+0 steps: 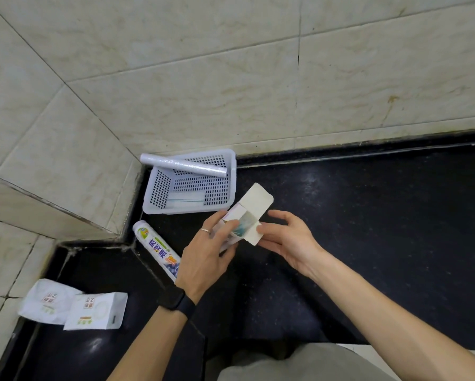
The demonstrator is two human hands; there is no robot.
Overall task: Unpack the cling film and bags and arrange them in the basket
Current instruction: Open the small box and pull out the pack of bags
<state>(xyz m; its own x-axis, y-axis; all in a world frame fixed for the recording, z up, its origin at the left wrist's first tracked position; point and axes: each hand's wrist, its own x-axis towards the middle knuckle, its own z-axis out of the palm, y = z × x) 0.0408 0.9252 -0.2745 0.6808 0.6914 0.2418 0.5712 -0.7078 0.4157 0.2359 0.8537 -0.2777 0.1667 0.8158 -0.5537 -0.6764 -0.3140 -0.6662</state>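
A white perforated basket (159, 193) stands in the corner of the black counter. A bare cling film roll (184, 164) lies slanted across its far rim, and a flat white item (186, 200) rests inside on the bottom. I hold a small white carton (254, 207) in front of the basket, its end flaps spread open and a bluish content showing inside. My left hand (206, 257) grips the carton's body. My right hand (285, 237) pinches one open flap at its lower edge. A printed cling film roll (155, 250) lies on the counter left of my left hand.
Two white printed packets (74, 307) lie at the counter's left end near the wall. Tiled walls close in the back and left. The black counter (368, 215) stretches to the right. A dark band sits on my left wrist.
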